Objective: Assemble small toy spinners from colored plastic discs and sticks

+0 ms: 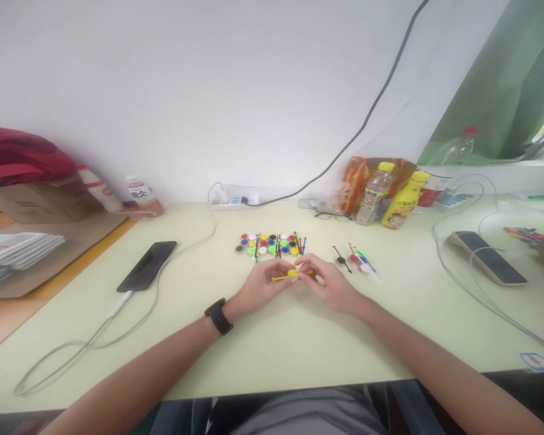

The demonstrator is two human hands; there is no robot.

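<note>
Between my two hands, above the table, is a yellow arrow-shaped stick with a round yellow disc at its middle. My left hand pinches its left side, and a black watch sits on that wrist. My right hand grips the other side with thumb and fingertips, partly hiding that end. Just beyond my hands lie rows of small round discs in several colours, with thin coloured arrow sticks among them. To the right, a black arrow with a disc lies beside red, green, blue and white ones.
A phone with a white cable lies left; another phone rests on a stand at right. Bottles and snack bags stand by the wall near a power strip. Cardboard and papers occupy the far left.
</note>
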